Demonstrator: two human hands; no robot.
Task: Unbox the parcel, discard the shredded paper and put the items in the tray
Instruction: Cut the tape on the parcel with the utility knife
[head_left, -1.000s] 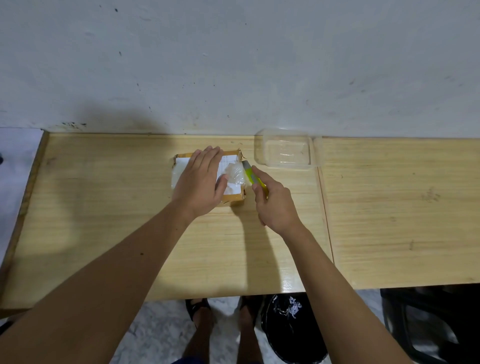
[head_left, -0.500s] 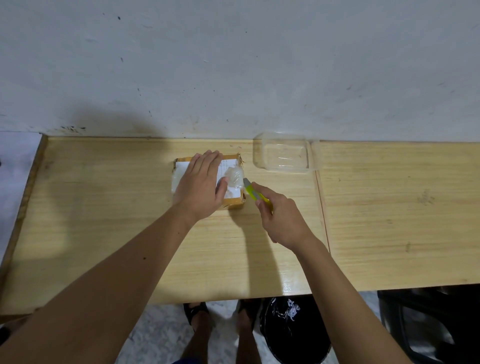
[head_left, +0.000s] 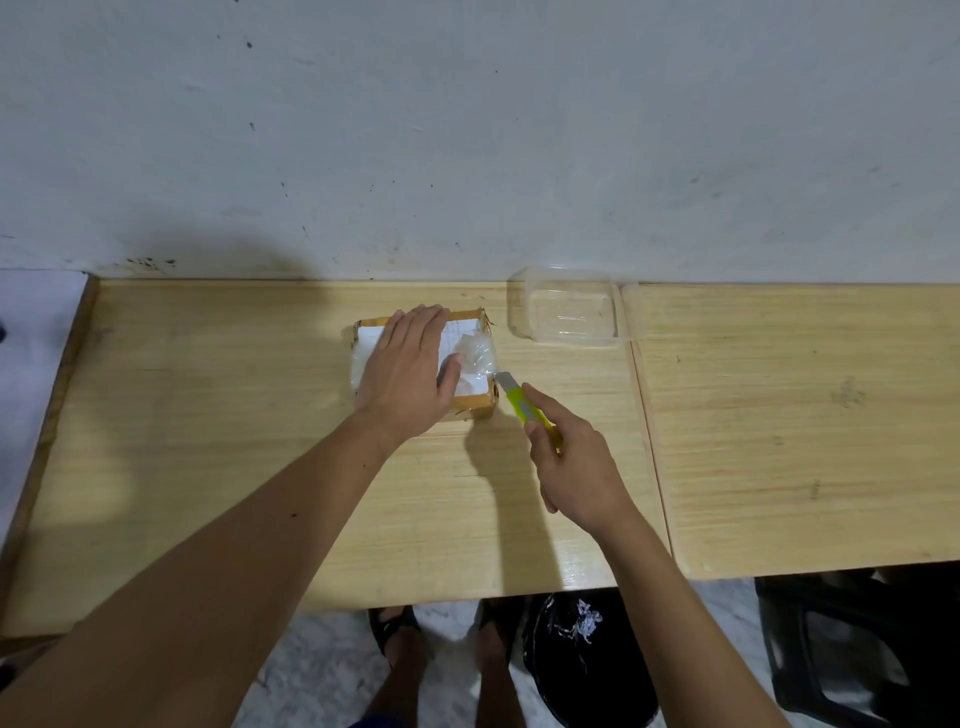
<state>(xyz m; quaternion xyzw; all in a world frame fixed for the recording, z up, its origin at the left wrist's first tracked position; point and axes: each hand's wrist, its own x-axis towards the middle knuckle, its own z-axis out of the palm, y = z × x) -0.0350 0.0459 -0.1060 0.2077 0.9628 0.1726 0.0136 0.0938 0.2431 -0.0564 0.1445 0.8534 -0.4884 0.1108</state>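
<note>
Left hand (head_left: 410, 371) flat on parcel (head_left: 475, 405); right hand (head_left: 576, 467) grips cutter (head_left: 519, 402); label (head_left: 462, 332) unreadable.

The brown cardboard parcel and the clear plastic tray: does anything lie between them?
Nothing: the head view shows bare wooden table between the parcel and the tray.

- No text, brand, number or sign could be read anywhere.
- The white label (head_left: 465, 358) on top of the parcel (head_left: 470, 405) showed only faint lines, too small and blurred to make out.
</note>
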